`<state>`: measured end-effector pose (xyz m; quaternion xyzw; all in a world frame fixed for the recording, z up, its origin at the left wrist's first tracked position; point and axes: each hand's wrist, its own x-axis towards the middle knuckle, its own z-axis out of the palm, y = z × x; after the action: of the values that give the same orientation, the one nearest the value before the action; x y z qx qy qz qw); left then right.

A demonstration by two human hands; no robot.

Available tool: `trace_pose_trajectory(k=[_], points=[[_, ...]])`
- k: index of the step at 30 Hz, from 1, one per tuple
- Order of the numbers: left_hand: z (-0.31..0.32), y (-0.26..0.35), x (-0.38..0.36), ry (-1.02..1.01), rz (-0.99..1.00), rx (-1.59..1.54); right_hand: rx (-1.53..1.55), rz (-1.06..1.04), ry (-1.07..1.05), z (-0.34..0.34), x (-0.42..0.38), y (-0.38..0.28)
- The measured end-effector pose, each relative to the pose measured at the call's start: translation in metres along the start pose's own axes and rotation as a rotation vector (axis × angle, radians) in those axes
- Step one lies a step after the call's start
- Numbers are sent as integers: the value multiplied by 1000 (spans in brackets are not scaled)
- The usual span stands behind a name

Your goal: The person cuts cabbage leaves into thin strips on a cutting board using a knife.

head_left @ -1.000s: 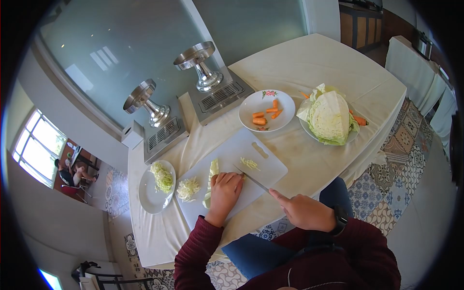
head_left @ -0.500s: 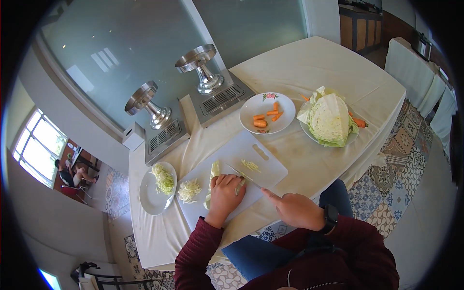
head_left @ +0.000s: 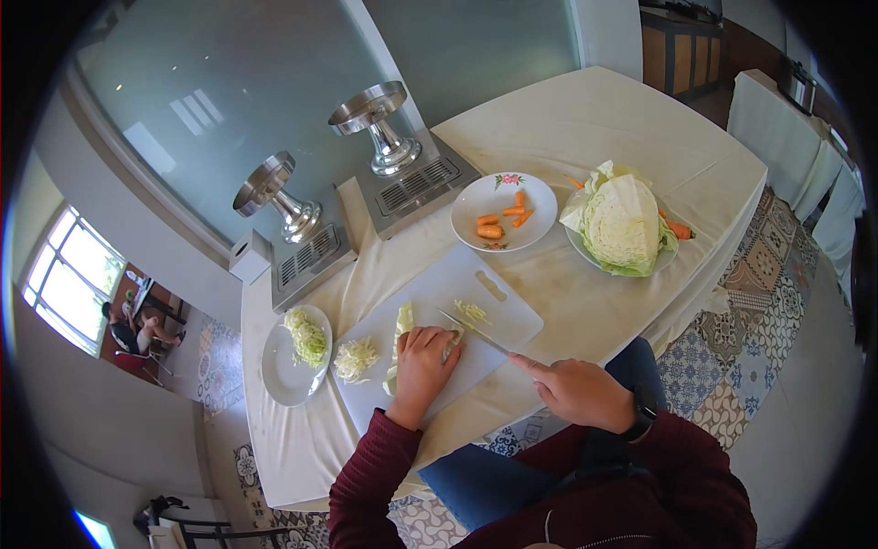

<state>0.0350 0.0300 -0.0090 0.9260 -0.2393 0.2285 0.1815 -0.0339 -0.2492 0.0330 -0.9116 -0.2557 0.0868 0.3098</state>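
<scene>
My left hand [head_left: 422,366] is closed over a cabbage piece [head_left: 454,342] on the white cutting board [head_left: 434,284], its fingers bent over the piece. In my right hand [head_left: 583,393] is a knife [head_left: 474,332], index finger stretched along its back. The blade lies just right of the held piece, pointing up-left. Beyond the tip are a few cut cabbage strips [head_left: 472,312]. Left of my left hand lies a longer cabbage wedge [head_left: 403,322], partly covered by the fingers. A heap of shredded cabbage [head_left: 355,360] rests near the board's left edge.
At left, a white plate [head_left: 283,384] holds more shreds. A flowered plate [head_left: 468,203] carries carrot pieces [head_left: 489,226]. Farther right, a large cut cabbage [head_left: 622,224] and carrots [head_left: 679,229] share another plate. Two metal stands [head_left: 300,220] are at the back. A person [head_left: 137,329] sits far left.
My right hand has shifted to the right and slightly down, drawing the knife back with it. My left hand stays on the cabbage piece.
</scene>
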Motion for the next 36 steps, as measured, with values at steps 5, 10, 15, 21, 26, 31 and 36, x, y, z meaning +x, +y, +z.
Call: trace_pose_trajectory(k=[5,10,15,21,26,31,36], points=[[-2,2,2,-9,34,-29,-5,-7,23,2,1,4],[-2,1,3,-22,47,-17,-4,-12,32,2,2,2],[-4,3,3,-29,49,-9,35,-52,53,6,2,0],[0,0,1,-7,52,14,-10,-48,40,13,5,-1],[1,-1,0,-11,48,20,-62,-62,67,16,4,-1],[0,0,1,-21,41,23,-72,-89,98,18,5,2],[0,0,0,-24,44,30,-18,-60,36,13,8,0]])
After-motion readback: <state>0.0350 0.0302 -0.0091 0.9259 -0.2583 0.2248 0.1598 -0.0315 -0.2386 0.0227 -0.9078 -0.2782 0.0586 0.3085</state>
